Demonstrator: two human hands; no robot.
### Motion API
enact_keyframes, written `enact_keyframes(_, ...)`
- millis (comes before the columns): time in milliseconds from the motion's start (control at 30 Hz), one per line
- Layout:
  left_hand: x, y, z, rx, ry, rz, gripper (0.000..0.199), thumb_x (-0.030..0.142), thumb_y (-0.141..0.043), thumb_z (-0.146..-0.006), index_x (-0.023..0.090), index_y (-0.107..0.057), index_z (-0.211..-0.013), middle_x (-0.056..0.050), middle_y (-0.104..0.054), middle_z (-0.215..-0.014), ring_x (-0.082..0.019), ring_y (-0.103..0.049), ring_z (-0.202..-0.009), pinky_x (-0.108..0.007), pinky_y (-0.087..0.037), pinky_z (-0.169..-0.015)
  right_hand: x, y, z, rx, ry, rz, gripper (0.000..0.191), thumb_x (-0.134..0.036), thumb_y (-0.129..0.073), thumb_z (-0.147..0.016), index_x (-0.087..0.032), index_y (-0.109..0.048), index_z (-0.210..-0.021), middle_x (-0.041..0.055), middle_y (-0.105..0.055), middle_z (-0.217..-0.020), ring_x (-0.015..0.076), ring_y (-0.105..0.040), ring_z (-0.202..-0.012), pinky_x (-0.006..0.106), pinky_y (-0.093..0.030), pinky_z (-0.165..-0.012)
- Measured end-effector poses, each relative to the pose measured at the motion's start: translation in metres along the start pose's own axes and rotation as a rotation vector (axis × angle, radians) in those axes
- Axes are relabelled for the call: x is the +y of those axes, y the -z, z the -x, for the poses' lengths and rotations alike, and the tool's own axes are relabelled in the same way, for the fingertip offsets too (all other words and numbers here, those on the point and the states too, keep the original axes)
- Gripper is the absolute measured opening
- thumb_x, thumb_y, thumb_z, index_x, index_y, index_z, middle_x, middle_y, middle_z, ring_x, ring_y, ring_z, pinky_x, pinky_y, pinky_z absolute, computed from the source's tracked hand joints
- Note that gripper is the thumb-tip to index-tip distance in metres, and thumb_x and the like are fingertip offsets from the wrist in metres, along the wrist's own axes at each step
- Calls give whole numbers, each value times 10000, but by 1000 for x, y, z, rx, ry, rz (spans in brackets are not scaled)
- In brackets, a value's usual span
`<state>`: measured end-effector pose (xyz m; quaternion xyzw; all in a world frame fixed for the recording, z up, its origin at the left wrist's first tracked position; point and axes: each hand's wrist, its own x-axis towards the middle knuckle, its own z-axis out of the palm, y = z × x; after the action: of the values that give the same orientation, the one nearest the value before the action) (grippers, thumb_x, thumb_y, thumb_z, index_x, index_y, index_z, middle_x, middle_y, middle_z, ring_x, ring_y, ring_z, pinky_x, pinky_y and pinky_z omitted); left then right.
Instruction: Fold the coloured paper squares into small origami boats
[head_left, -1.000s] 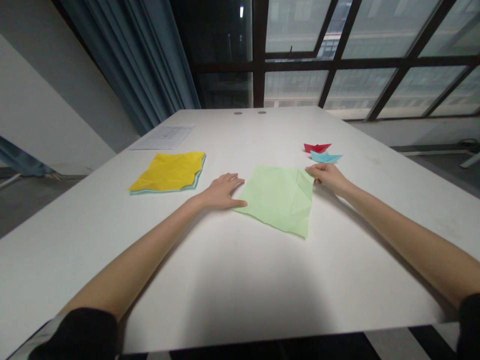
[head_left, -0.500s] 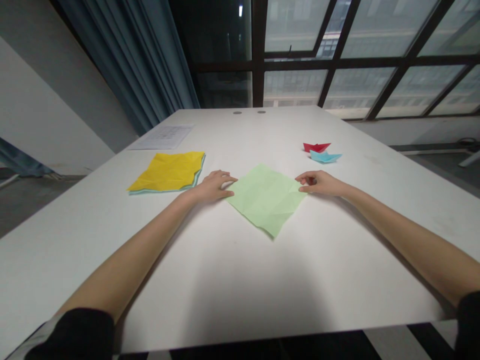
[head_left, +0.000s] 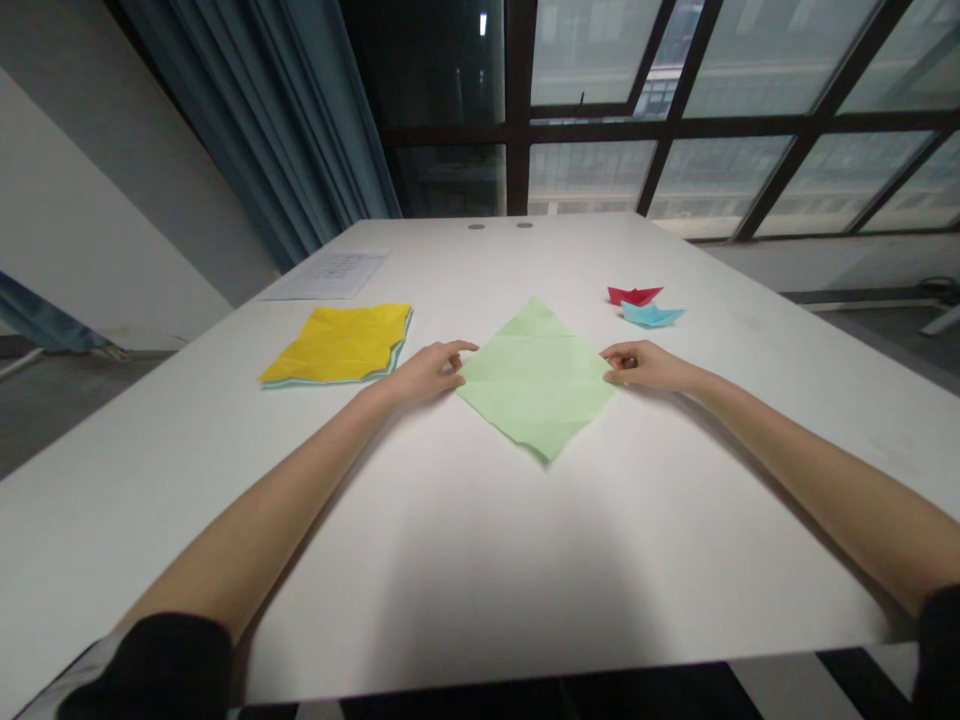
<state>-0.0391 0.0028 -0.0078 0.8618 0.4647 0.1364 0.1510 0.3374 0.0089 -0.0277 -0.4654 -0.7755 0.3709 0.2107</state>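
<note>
A light green sheet of paper [head_left: 538,385] lies in front of me, turned like a diamond, with faint creases across it and one corner pointing at me. My left hand [head_left: 431,372] pinches its left corner between thumb and fingers. At the opposite corner, my right hand [head_left: 645,366] grips the paper the same way, its fingers curled. Beyond the right hand sit two small folded paper boats, a red boat [head_left: 634,297] and a light blue boat [head_left: 652,315].
To the left lies a stack of coloured paper [head_left: 345,345] with yellow on top. Behind it is a printed white sheet [head_left: 326,275]. Everything rests on a white table [head_left: 465,560]. Blue curtains [head_left: 262,110] and windows stand past the far edge.
The green paper's far corner has moved away from me and the sheet lies flatter and wider. My left fingers have closed more on its corner. The hands have barely moved.
</note>
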Motion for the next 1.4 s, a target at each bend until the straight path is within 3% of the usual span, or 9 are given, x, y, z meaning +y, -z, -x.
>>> enact_keyframes(300,-3,4,-2,-13,-29,-63,262,322,-476,-757,170,-656,-871,-45,-674,-875,-199,-588,-852,-289,-425,-778,-2,2,1,27,23,22,405,-409,-622,-666,-136,-611,-966,-25,-484,-659,112,-454,-591,273,-372,-599)
enact_keyframes(567,-5,2,-1,16,-94,-86,253,232,-468,-734,181,-683,-857,-35,-681,-859,-180,-580,-868,-287,-422,-832,-7,3,4,37,50,144,320,-391,-594,-687,-128,-670,-855,42,-606,-736,142,-509,-648,275,-390,-601)
enact_keyframes(667,-5,3,0,-12,-153,-123,268,164,-475,-708,195,-700,-852,-27,-678,-832,-177,-571,-891,-298,-405,-876,-11,6,7,-17,133,226,269,-287,-546,-710,-160,-693,-896,63,-643,-845,157,-544,-708,281,-418,-635)
enact_keyframes(800,-3,4,-1,-39,-172,-236,322,109,-451,-709,218,-713,-861,-30,-671,-821,-190,-557,-935,-335,-387,-910,-18,11,7,-119,260,343,344,-134,-466,-699,-191,-706,-939,72,-642,-909,174,-580,-791,303,-454,-707)
enact_keyframes(933,13,1,-7,-1,-145,-338,328,125,-404,-773,211,-698,-891,-50,-665,-933,-214,-539,-995,-382,-383,-910,-27,7,0,-58,342,497,344,-103,-439,-731,-205,-707,-922,82,-646,-923,206,-584,-872,379,-456,-822)
enact_keyframes(1067,43,-12,-9,-7,-188,-296,398,299,-317,-907,162,-569,-1182,-101,-578,-1210,-230,-469,-1163,-401,-340,-984,-43,-15,-5,35,378,540,342,-265,-411,-864,-178,-641,-1101,119,-621,-1120,252,-543,-1064,448,-407,-943)
enact_keyframes(1167,63,-25,-5,-111,-165,-253,531,440,-217,-936,167,-353,-1371,-109,-332,-1452,-238,-281,-1336,-457,-244,-1059,-54,-36,-2,-46,373,535,495,-396,-357,-908,-141,-464,-1319,139,-468,-1357,253,-398,-1270,450,-317,-1049)
enact_keyframes(1267,70,-35,-2,-247,-155,-238,598,493,-178,-931,168,-193,-1433,-103,-177,-1509,-225,-151,-1388,-492,-167,-1086,-60,-52,3,-162,316,558,633,-487,-336,-902,-119,-294,-1415,149,-296,-1463,260,-250,-1358,480,-220,-1097)
enact_keyframes(1400,66,-38,0,-338,-155,-235,625,520,-164,-923,200,-78,-1454,-79,-59,-1527,-218,-54,-1403,-498,-125,-1094,-58,-60,6,-266,287,558,702,-553,-294,-894,-145,-169,-1452,133,-166,-1503,268,-147,-1385,526,-121,-1108)
